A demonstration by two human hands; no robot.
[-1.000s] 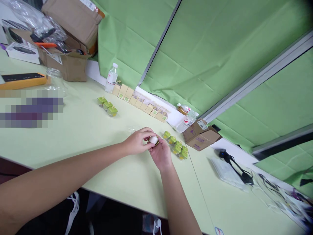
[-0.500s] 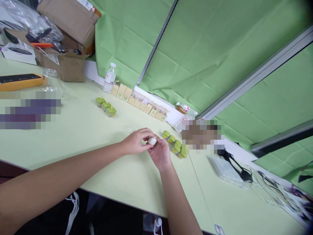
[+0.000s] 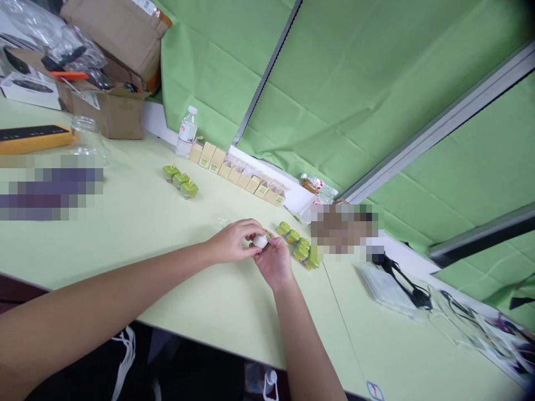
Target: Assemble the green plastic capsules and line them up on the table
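Above the table, my left hand (image 3: 234, 241) and my right hand (image 3: 276, 263) meet at a small white rounded piece (image 3: 260, 241). My left thumb and fingers pinch it from the left. The fingers of my right hand curl around its other side, with a bit of green showing at its edge. Its exact kind is too small to make out. Just right of my right hand stand several small clear containers with green lids (image 3: 301, 249). A crumpled bit of clear plastic (image 3: 224, 221) lies behind my left hand.
Three more green-lidded containers (image 3: 181, 181) stand at the back left. Behind them are a row of small tan cartons (image 3: 236, 174) and a water bottle (image 3: 186, 133). A cardboard box (image 3: 121, 114), glass jar (image 3: 86, 136) and orange power strip (image 3: 37, 139) occupy the far left; cables (image 3: 468, 323) lie right.
My hands stay in nearly the same place around the white piece, which looks very slightly turned. The view has shifted a touch.
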